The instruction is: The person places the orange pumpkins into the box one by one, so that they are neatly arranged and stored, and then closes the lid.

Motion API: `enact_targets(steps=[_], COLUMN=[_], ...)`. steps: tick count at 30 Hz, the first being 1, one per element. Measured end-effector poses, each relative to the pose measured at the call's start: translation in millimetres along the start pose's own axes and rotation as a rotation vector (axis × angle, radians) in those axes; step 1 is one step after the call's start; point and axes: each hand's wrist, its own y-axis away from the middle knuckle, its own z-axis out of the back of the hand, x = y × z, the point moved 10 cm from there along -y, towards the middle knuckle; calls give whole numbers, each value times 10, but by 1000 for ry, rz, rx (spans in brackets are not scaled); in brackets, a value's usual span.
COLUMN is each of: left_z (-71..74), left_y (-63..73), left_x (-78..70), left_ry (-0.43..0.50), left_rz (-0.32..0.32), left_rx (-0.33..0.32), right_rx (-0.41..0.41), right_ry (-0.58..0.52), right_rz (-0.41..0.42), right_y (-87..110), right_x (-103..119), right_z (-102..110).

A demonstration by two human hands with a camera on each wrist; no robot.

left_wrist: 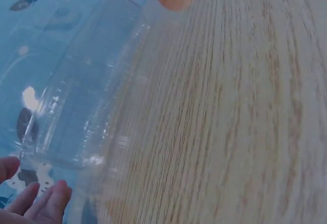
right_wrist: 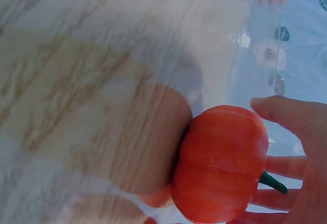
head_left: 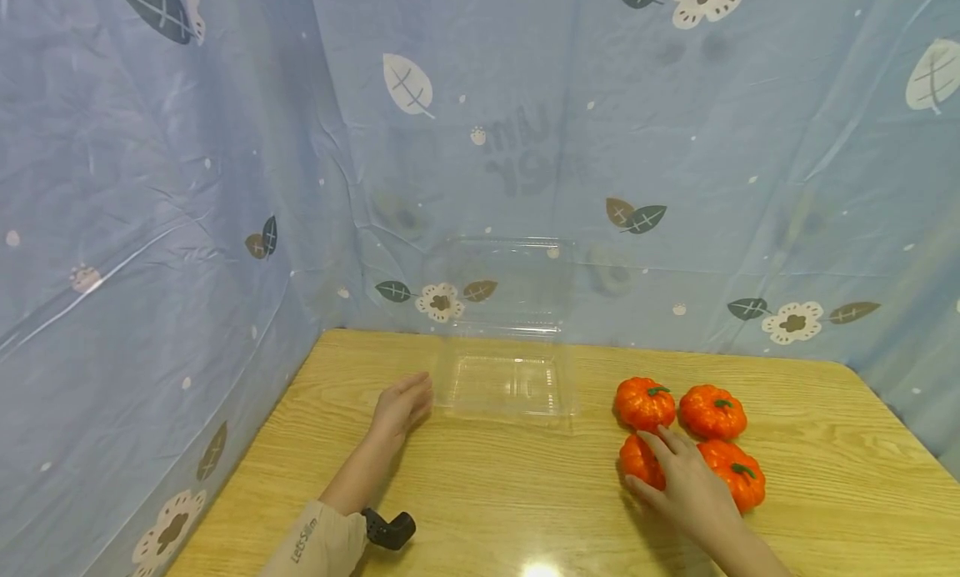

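Pumpkins (head_left: 712, 414), four glossy orange ones with green stems, sit in a close two-by-two cluster on the wood-grained desk (head_left: 525, 485), nearer its right edge than its left. The right hand (head_left: 688, 481) is over the near-left pumpkin (head_left: 636, 460), thumb on one side and fingers on the other, spread around it rather than clenched; I cannot tell whether the skin touches it. In the right wrist view, this pumpkin's stem points toward the palm. The near-right pumpkin (head_left: 742, 487) lies just beside that hand, partly hidden by it. Behind these two, toward the far edge, stand the far-left pumpkin (head_left: 643, 406) and its far-right neighbour.

Left of the cluster, near the desk's far edge, a clear plastic container (head_left: 504, 385) lies opened, its lid (head_left: 510, 281) raised at the back in front of a blue curtain (head_left: 225, 143) with a leaf-and-flower print. The left hand (head_left: 402, 404) is by the container's left side, its fingers loosely extended and grasping nothing; contact with the plastic cannot be made out. A pale lettered sleeve (head_left: 318, 539) covers the left forearm, and a black device (head_left: 390, 529) sticks out beside it.
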Motion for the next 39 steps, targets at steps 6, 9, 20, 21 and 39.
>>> enact_targets(steps=[6,9,20,21,39], left_z=[-16,-7,-52,-46,-56], left_y=[-41,-46,-33,-34,-71], left_x=[48,61,71,81,98], left_ry=[36,39,75,79,56], left_rz=[18,22,35,45,30], left_rx=[6,-2,9,0,-23], right_rx=[-4,2,73,89,262], right_ry=[-32,-38,-75,-84,-172], right_rz=[-3,15,1,-5,-45], right_y=[-12,-21,-63,-64,-132], right_x=[0,8,-59,-71,-182], right_z=[-15,-18,-7,-15,-50])
